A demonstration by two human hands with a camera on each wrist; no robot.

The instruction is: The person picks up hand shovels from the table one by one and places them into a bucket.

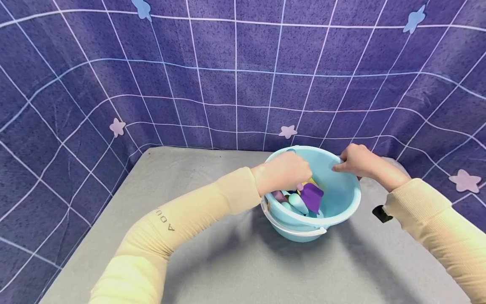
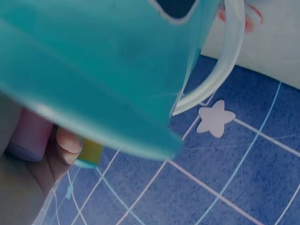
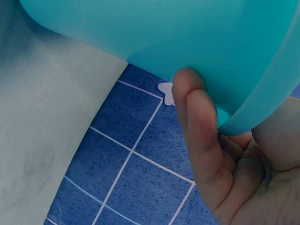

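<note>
A light blue bucket (image 1: 343,192) stands tilted on the grey surface, its white handle (image 1: 292,230) hanging at the near side. My left hand (image 1: 282,172) reaches over the rim into it with curled fingers. In the left wrist view that hand grips a pink block (image 2: 32,135), and a yellow piece (image 2: 91,152) shows just past a fingertip. Inside the bucket lie a purple piece (image 1: 312,197), a pale blue rounded piece (image 1: 298,203) and several others, partly hidden by the hand. My right hand (image 1: 357,160) holds the bucket's far right rim, fingers outside, thumb inside.
The bucket rests on a grey cloth-covered surface (image 1: 212,261). Behind and at both sides hangs a purple-blue curtain (image 1: 212,84) with a line grid and stars. A small black object (image 1: 382,214) shows beside the right sleeve.
</note>
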